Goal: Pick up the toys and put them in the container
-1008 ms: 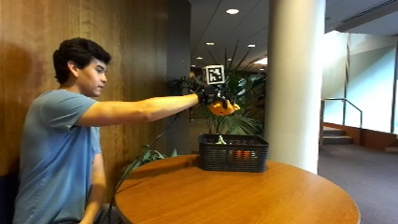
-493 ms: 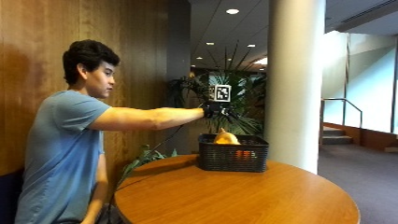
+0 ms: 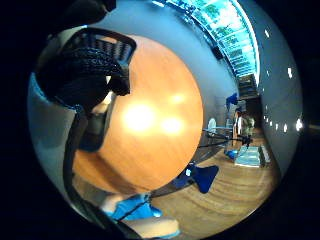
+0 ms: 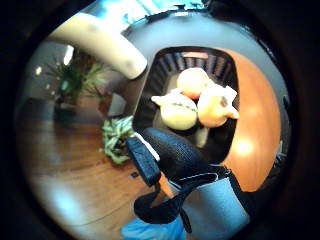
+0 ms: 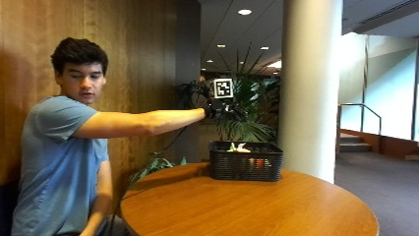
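Note:
A black mesh basket [image 5: 245,164] stands at the far side of the round wooden table [image 5: 249,216]. Toy tops [image 5: 239,147] poke above its rim. In the thumb side palm view the basket [image 4: 155,85] holds a pale green toy [image 4: 179,113], a yellow-orange toy [image 4: 214,106] and an orange one [image 4: 192,81]. My gloved right hand [image 5: 225,111] hangs in the air above the basket's left end, arm stretched out, fingers relaxed and holding nothing. A gloved finger [image 4: 172,150] shows over the basket's near edge.
A thick white column [image 5: 311,88] rises right behind the basket, with a potted plant [image 5: 252,118] beside it. A wood-panelled wall [image 5: 131,59] runs along the left. The tabletop [image 3: 150,120] spreads out in front of the basket.
One second ago my hand held an orange toy above the basket. It let the toy go, and the toy now lies in the basket. My empty hand stays above.

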`<action>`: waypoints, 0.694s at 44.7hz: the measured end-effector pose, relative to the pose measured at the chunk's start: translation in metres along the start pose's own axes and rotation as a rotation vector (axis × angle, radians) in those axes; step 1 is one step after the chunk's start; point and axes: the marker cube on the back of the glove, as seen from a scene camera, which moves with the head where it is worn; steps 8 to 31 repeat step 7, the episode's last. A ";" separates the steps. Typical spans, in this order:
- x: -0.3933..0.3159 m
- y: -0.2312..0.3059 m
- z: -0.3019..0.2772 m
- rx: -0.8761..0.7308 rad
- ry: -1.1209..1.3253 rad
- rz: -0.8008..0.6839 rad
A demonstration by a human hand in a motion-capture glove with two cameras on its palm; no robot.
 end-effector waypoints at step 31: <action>0.013 0.013 -0.001 0.000 0.027 0.048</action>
